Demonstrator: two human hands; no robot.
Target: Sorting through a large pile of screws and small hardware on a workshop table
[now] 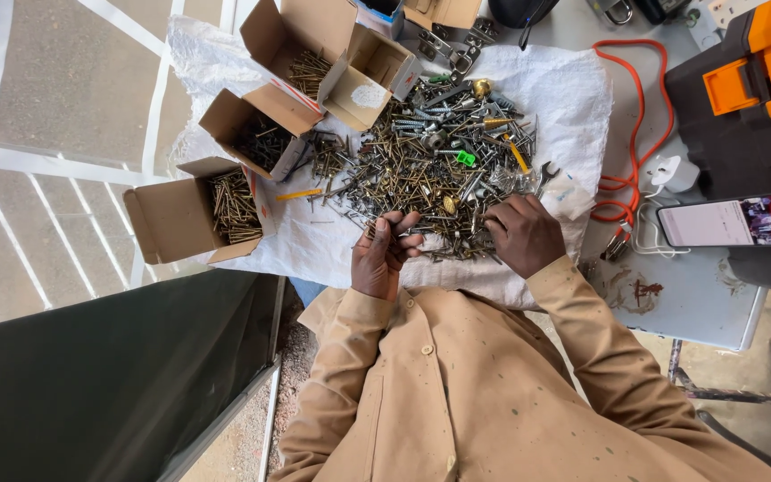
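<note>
Fingers (394,234) of left hand (377,259) pinching nails, right hand (524,234) curled into screw pile (430,170); sharp points, likely pricks, drops.

Table: pale grey tabletop (716,308), stained near its front edge.
Floor: gravelly ground (292,375) beneath the table.
Left side: white-framed pale panels (55,116); a dark sheet (100,384) below.
Light: soft, even daylight.

Brown cardboard boxes (180,214) sit on a white woven cloth (564,98); the screw pile (421,170) is dull brass and grey, with one green piece (465,158), beside an orange cable (644,107)
</note>
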